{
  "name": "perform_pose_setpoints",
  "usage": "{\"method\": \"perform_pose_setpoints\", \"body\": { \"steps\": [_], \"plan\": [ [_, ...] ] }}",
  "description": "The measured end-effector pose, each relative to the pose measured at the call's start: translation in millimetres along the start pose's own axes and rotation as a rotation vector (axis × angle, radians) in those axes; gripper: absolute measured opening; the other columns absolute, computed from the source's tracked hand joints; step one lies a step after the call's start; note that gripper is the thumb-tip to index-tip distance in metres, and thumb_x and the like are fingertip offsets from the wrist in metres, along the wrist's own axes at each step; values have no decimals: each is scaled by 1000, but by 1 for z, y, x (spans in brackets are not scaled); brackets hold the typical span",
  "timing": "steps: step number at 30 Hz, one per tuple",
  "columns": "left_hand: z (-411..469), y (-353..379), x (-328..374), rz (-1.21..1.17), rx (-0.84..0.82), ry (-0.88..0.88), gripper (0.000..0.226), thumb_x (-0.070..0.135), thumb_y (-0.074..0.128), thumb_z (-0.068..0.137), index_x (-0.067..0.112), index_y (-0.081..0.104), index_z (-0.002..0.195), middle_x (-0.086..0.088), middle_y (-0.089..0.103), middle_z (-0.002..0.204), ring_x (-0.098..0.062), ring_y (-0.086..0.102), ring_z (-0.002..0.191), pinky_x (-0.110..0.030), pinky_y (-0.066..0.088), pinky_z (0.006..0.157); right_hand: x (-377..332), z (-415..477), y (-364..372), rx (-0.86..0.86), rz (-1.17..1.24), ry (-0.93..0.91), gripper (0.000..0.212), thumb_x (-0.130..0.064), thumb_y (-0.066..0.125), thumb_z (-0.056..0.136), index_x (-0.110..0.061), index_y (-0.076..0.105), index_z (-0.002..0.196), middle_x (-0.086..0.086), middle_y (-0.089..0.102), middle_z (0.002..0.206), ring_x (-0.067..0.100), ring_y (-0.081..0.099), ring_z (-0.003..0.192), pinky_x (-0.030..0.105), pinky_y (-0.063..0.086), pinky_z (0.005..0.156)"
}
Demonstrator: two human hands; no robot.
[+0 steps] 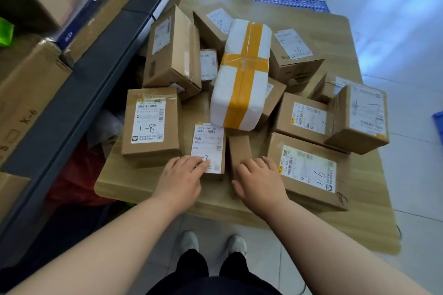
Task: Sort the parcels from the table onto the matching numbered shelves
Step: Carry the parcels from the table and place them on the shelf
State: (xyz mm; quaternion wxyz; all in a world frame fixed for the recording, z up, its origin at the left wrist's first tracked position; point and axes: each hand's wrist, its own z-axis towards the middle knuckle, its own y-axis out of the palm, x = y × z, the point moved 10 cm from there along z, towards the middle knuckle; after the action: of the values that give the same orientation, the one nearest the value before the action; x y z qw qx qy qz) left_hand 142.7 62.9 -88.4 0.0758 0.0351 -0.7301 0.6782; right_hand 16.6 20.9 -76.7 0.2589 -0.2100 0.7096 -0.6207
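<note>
We stand at the near edge of the table (pixel 143 189), where a bare strip of wood runs along the front. Our left hand (pixel 181 178) lies flat, fingers spread, on the near end of a small box (pixel 208 151) whose label reads 1-7; it is not clamped on it. Our right hand (pixel 257 181) rests open on a narrow plain box (pixel 239 148) just beside it, fingers loose.

At the near left corner sits the 1-8 box (pixel 151 124), touching nothing of ours. By the near right edge the 1-6 box (pixel 309 170) presses close against our right hand's side, leaving little room there. Behind both hands a white foam parcel (pixel 242 74) crossed with yellow tape leans over the pile, its lower end overhanging the two small boxes. More cartons crowd the far half and right edge.

Along the table's left edge runs the dark shelf rail (pixel 79 93), with stacked cartons beyond. The tiled floor (pixel 395 31) to the right lies open.
</note>
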Motion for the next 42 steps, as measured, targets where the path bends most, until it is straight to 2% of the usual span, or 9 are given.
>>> {"method": "perform_pose_setpoints", "body": {
  "steps": [3,6,13,18,21,28,33,39,42],
  "plan": [
    [10,0,0,25,-38,-18,57,14,73,63,15,66,120,-5,64,122,-24,61,108,-39,49,93,7,1,13,-145,-22,83,68,-58,58,82,-17,46,136,15,41,145,34,36,136,48,18,115],
    [13,12,2,30,-185,-13,62,18,48,92,21,27,151,1,20,159,-19,20,145,-36,13,118,12,3,24,-275,-114,163,94,-69,44,86,-14,7,153,22,0,159,37,-4,147,46,-7,118],
    [8,12,-13,77,-244,-32,62,22,39,98,26,12,154,6,7,162,-14,7,148,-32,3,118,7,3,13,-138,-81,173,93,-64,51,80,-20,11,151,18,44,141,35,26,141,47,-16,117],
    [9,0,-17,-18,-180,-58,57,20,43,96,24,27,150,5,23,158,-14,20,145,-30,11,117,19,-6,-21,53,263,309,84,-53,58,78,-25,23,149,-2,51,136,19,44,128,37,19,117],
    [11,-4,-19,-83,-143,-82,54,21,44,96,23,32,149,6,29,155,-14,25,142,-28,17,115,25,-22,-36,156,494,394,80,-50,67,76,-31,30,145,-9,53,130,13,50,118,30,47,90],
    [19,-7,-25,-754,-34,-337,44,39,45,99,16,53,136,-3,61,129,-18,55,118,-30,42,97,-15,-57,-53,497,223,-39,69,-51,68,69,-19,46,127,7,60,131,27,60,108,40,53,87],
    [13,20,-12,-1462,-88,-632,65,39,56,93,22,25,148,-8,55,134,-21,60,111,-26,53,72,-38,-59,-50,578,68,-234,58,-45,69,72,-23,50,122,6,59,134,28,55,114,44,44,92],
    [7,25,-25,-1581,-23,-714,80,23,72,85,27,23,149,-5,56,133,-21,58,116,-38,49,94,-44,-47,-29,403,71,-395,60,-54,63,79,-21,47,127,3,57,136,22,51,122,44,44,98],
    [4,23,-41,-1610,24,-752,92,30,79,75,26,24,148,-7,56,133,-25,59,115,-43,52,89,-13,-34,-32,308,260,-131,64,-59,51,86,-19,44,135,2,51,141,20,49,126,37,38,106]
  ]
}}
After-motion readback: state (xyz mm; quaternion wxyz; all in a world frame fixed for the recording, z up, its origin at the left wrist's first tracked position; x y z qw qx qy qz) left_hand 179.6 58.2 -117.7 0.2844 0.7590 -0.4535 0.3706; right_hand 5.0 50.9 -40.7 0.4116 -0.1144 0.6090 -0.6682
